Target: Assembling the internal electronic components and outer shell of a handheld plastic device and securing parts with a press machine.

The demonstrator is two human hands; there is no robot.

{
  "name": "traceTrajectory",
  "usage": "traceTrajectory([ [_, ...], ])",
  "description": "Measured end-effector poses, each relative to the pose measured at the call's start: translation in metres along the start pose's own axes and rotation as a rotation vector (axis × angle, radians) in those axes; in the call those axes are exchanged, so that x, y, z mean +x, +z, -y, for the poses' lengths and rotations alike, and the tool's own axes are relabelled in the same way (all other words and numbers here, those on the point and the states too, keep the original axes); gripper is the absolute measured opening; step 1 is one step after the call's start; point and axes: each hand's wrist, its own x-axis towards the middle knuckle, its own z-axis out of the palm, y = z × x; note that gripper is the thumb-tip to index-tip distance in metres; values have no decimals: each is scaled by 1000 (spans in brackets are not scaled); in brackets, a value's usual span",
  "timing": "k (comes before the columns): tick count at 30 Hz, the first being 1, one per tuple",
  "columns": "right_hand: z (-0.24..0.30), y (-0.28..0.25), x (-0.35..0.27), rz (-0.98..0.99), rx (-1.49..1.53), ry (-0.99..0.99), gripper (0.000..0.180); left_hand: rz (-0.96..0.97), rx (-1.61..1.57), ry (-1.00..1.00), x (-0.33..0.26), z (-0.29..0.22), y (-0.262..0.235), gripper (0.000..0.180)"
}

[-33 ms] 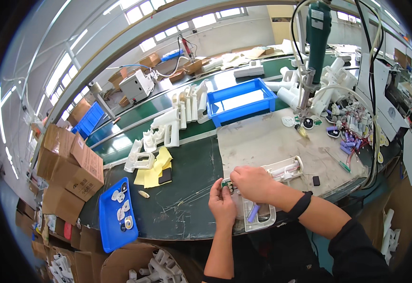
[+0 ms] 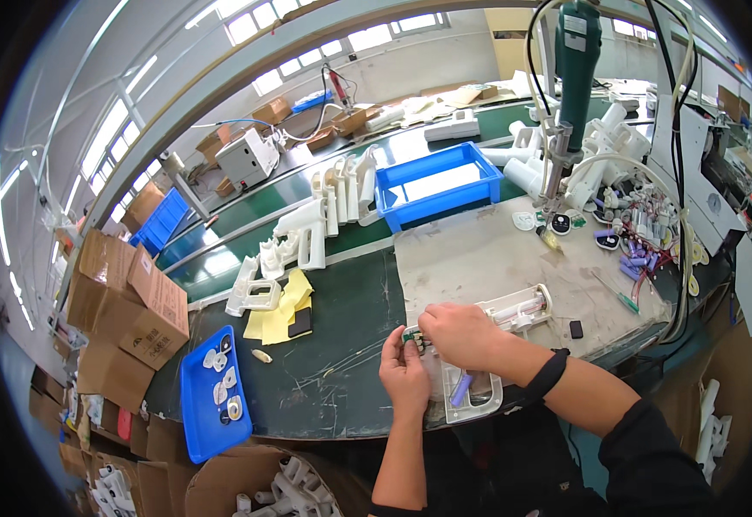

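My left hand (image 2: 404, 379) pinches a small green circuit board (image 2: 410, 339) between thumb and fingers, close to the bench's front edge. My right hand (image 2: 459, 334) reaches across from the right, its fingers closed at the board's edge; what they grip is hidden behind them. Under and beyond my hands lies an open white plastic housing (image 2: 522, 308) with thin wires inside. Its looped handle end (image 2: 484, 401) shows below the right wrist, with a purple battery cell (image 2: 462, 389) lying in it. My right forearm covers the middle of the housing.
A small black block (image 2: 576, 329) and a green-handled screwdriver (image 2: 626, 300) lie to the right. Battery cells and wired parts (image 2: 639, 246) are heaped beyond. A green power screwdriver (image 2: 576, 82) hangs overhead. Blue trays (image 2: 206, 444) (image 2: 439, 209), yellow sheets (image 2: 274, 317) and cardboard boxes (image 2: 130, 314) stand around.
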Motion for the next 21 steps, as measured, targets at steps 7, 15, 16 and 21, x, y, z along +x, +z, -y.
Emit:
traceTrajectory([
  [7,1,-11,1,116,-1,15,15,13,51,-13,-2,-3,1,27],
  [15,-3,-6,1,46,-7,-15,7,0,32,24,-2,0,2,28],
  [16,-2,-6,1,37,-5,-22,7,2,33,24,-1,0,2,28],
  [21,-1,-6,1,29,-6,-27,8,3,24,22,-1,2,0,28],
])
